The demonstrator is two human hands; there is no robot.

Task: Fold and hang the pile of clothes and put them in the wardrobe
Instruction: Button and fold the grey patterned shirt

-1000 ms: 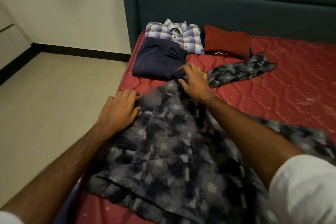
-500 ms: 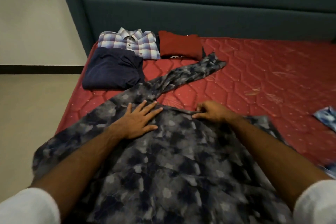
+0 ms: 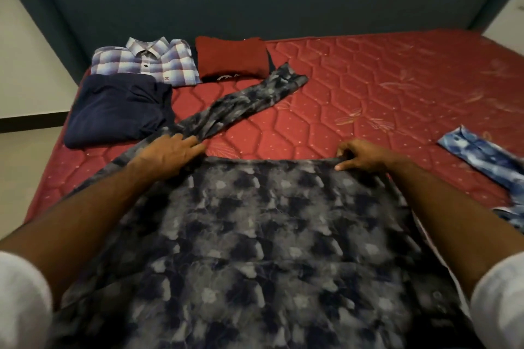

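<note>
Right hand (image 3: 361, 157): fingers curled, pinching the far edge of the dark patterned shirt (image 3: 255, 235) at its right corner. Left hand (image 3: 173, 153): fingers straight and together, pressing flat on the cloth where the sleeve (image 3: 243, 106) leaves the body; it grips nothing.

Shirt lies spread on the red mattress (image 3: 368, 99), near side reaching toward the person. Long axis of the body runs near-to-far; the sleeve points away and to the right, its cuff ending just beside the folded maroon garment (image 3: 231, 61).

Risks (judgement): pulling with the right pinch alone may skew the far edge and wrinkle the panel. Sweeping the sleeve inward may drag against the folded navy garment (image 3: 116, 109) and disturb it. The folded plaid shirt (image 3: 147, 65) seems safely apart.
</note>
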